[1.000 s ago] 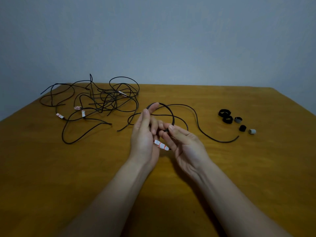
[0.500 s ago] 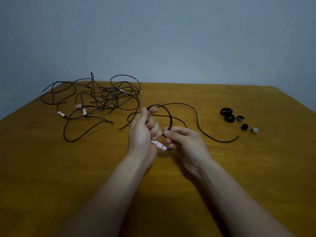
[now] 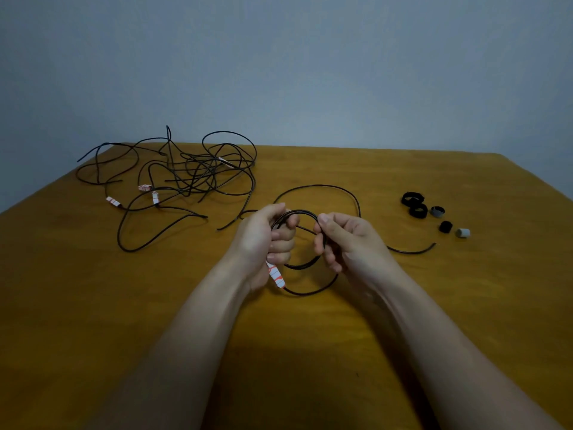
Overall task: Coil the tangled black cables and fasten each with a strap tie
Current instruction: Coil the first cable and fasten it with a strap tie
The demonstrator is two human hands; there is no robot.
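This is looking like a plain indoor room set up as a simple work spot; whether home or office cannot be told. A wooden counter (image 3: 93,305) is standing against a plain grey-blue wall (image 3: 310,57), with tangled black cables (image 3: 198,172) and small strap ties (image 3: 417,210) lying on it.

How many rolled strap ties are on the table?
5, clustered at the right: two larger black strap ties at the back, a dark grey tie beside them, a small black tie nearer, a light grey tie rightmost.
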